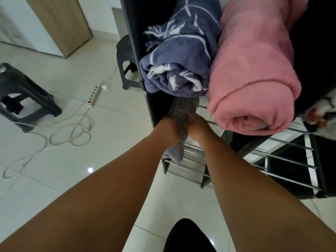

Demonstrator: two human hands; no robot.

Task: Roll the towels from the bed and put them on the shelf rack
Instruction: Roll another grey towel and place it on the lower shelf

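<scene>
A rolled pink towel [254,70] and a rolled blue towel with white lines [181,51] lie side by side on the top tier of the shelf rack [283,155]. Below them, both my arms reach down to a lower tier. My left hand [171,127] and my right hand [197,127] are together on a grey-blue towel [175,151], which sits at the rack's left end. The fingers of both hands are tucked under the upper shelf, so how they hold the towel is hidden.
Two dark plastic stools stand on the tiled floor, one [20,95] at the left and one [127,64] behind the rack. A white power strip [93,96] and looped white cables [69,131] lie on the floor. A patterned item [321,111] sits at the rack's right.
</scene>
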